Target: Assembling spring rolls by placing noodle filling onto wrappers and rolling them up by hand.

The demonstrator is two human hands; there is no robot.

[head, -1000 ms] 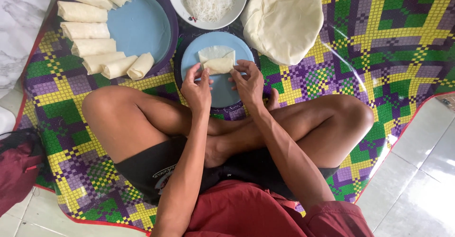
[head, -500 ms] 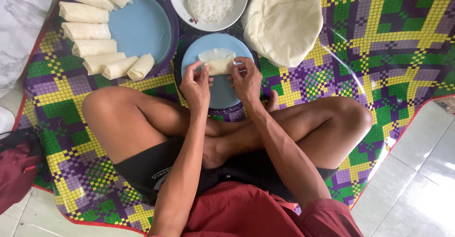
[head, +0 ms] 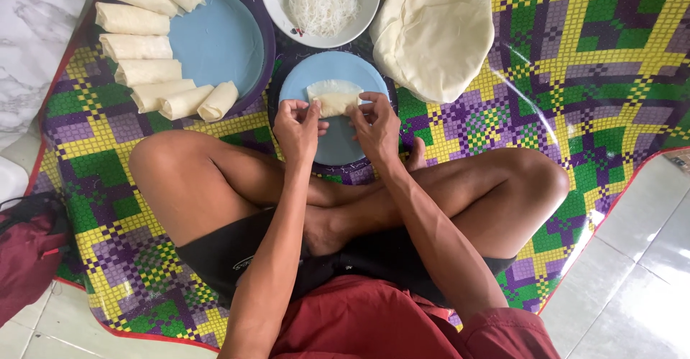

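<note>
Pale translucent wrapper half rolled, both hands pinching its ends, blue plate

A bowl of white noodles sits beside stacked wrappers.

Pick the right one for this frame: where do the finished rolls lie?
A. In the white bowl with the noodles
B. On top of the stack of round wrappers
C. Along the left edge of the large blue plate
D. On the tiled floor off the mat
C: the finished rolls lie in a row along the left edge of the large blue plate, while both hands work a half-rolled wrapper on the smaller blue plate.
</note>
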